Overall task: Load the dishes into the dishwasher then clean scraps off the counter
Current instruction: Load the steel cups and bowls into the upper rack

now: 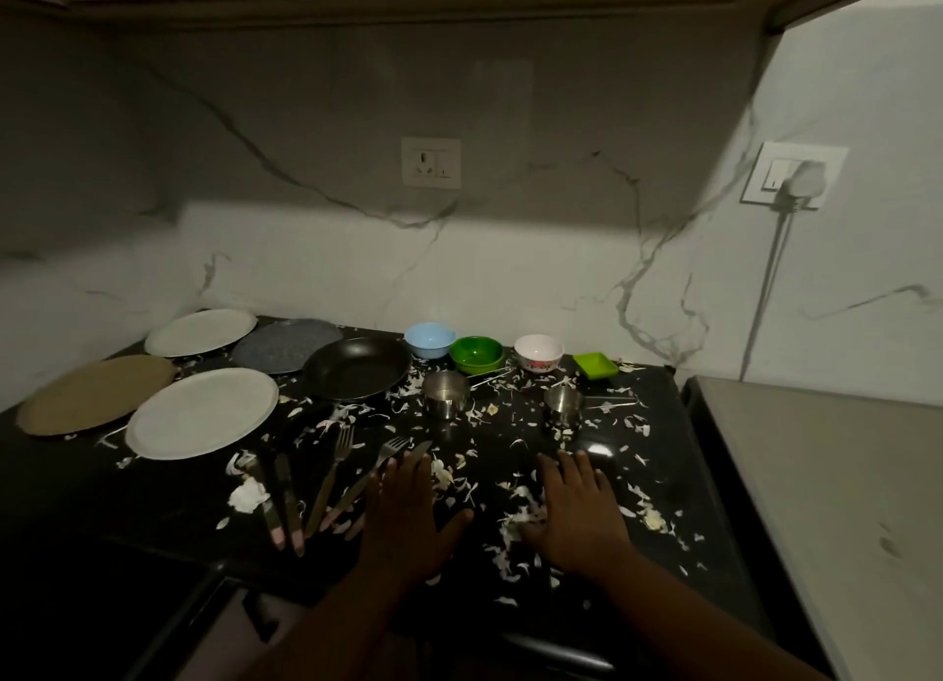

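A black counter (168, 497) is strewn with pale scraps (515, 514). My left hand (405, 514) and my right hand (576, 507) lie flat and open near its front edge, holding nothing. Forks and knives (326, 481) lie just left of my left hand. Further back sit a white plate (201, 412), a tan plate (94, 392), another white plate (199, 331), a grey plate (286, 343) and a black pan (357, 366). Behind them stand a blue bowl (429, 339), a green bowl (476, 354), a white bowl (538, 352), a green square dish (594, 365) and two steel cups (445, 393) (563, 406).
A marble backsplash with a wall socket (431, 162) rises behind the counter. On the right wall a plug (796, 180) sits in a switch plate, its cable hanging down. A grey appliance top (826, 502) adjoins the counter's right edge. Below the front edge is a dark handle (556, 655).
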A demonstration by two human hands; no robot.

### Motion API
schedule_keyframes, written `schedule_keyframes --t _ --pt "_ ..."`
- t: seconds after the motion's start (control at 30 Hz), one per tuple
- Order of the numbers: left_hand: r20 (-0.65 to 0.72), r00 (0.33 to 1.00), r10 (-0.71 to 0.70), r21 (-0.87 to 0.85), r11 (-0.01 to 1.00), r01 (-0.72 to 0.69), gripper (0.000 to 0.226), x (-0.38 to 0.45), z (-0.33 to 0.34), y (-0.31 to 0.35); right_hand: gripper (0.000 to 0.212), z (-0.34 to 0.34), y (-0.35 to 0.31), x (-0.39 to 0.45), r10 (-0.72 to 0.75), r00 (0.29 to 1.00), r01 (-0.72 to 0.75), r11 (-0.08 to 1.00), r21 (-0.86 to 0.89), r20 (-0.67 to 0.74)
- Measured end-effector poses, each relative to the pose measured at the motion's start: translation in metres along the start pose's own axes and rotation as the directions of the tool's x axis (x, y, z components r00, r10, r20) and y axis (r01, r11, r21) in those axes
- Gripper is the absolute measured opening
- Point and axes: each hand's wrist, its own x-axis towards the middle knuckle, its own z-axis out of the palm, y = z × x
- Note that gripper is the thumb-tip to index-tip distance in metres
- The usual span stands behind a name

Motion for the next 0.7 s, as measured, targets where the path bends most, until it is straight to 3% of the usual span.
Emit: schedule_keyframes --t 0.07,0.13,0.2,0.23,0.3,0.37,0.43,0.57,0.7 --pt "0.010 1.000 -0.013 -0.049 0.999 0.014 0.097 0.020 -0.002 0.008 0.096 -0.004 0.015 0.018 0.035 0.999 -0.035 0.999 -0.002 -0.010" --pt "-0.063 0.998 -0.021 -0.116 0.993 0.013 0.082 0.045 -0.006 0.019 0.096 -0.008 0.028 0.039 0.072 0.997 -0.072 0.997 -0.010 -0.022" --pt "-0.105 0.991 -0.086 -0.297 0.953 0.051 0.060 0.070 -0.010 0.038 0.096 -0.012 0.042 0.061 0.106 0.994 -0.107 0.993 -0.038 -0.037" --pt "-0.066 0.986 -0.155 -0.474 0.874 0.106 0.048 0.083 -0.011 0.050 0.095 -0.014 0.049 0.070 0.125 0.991 -0.127 0.991 -0.053 -0.040" --pt "0.133 0.950 -0.283 -0.811 0.519 0.268 0.035 0.114 -0.013 0.071 0.092 -0.018 0.062 0.089 0.181 0.982 -0.184 0.982 -0.044 -0.061" --pt "0.399 0.866 -0.303 -0.893 0.085 0.442 0.042 0.148 -0.013 0.089 0.088 -0.025 0.075 0.108 0.231 0.970 -0.236 0.970 -0.063 -0.079" --pt "0.584 0.781 -0.221 -0.810 -0.222 0.543 0.051 0.173 -0.011 0.101 0.087 -0.032 0.090 0.126 0.267 0.962 -0.272 0.958 -0.093 -0.061" --pt "0.676 0.719 -0.157 -0.686 -0.492 0.537 0.061 0.208 0.003 0.112 0.085 -0.036 0.112 0.153 0.313 0.948 -0.307 0.946 -0.106 0.051" --pt "0.691 0.705 -0.159 -0.612 -0.648 0.454 0.061 0.234 0.022 0.119 0.073 -0.030 0.125 0.168 0.324 0.937 -0.308 0.943 -0.127 0.131"
